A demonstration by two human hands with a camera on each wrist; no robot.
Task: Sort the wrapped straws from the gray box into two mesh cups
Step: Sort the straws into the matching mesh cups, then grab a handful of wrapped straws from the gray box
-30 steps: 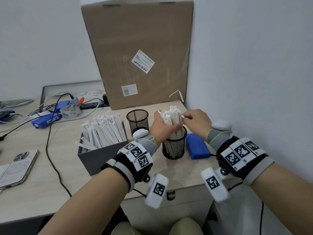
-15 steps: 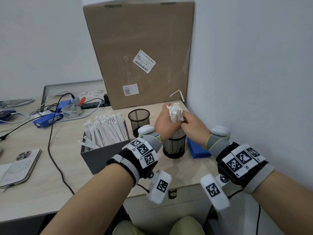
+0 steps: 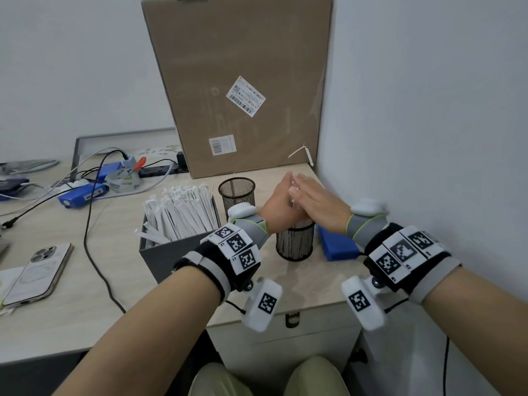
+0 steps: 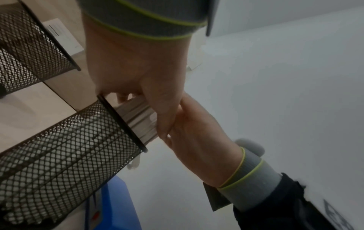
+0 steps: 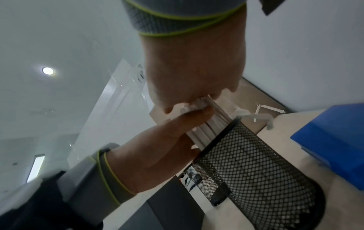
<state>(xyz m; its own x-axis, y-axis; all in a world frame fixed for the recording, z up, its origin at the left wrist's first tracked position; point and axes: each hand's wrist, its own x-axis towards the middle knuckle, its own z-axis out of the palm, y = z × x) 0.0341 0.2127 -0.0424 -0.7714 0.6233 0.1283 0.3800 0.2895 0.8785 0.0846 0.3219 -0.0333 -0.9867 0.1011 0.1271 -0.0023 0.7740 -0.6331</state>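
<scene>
At centre-left of the head view, an open gray box (image 3: 171, 252) holds white paper-wrapped straws (image 3: 183, 212). Just right of it stands an empty black mesh cup (image 3: 237, 192). Further right, the left hand (image 3: 278, 208) wraps thumb and fingers round a straw bundle (image 5: 206, 132) standing in the second mesh cup (image 3: 295, 245). The right hand (image 3: 317, 201) presses flat, fingers straight, against the bundle's far side.

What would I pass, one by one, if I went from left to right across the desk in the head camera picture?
phone → blue gadget → gray box of wrapped straws → empty mesh cup → mesh cup full of straws → blue block by the wall.
</scene>
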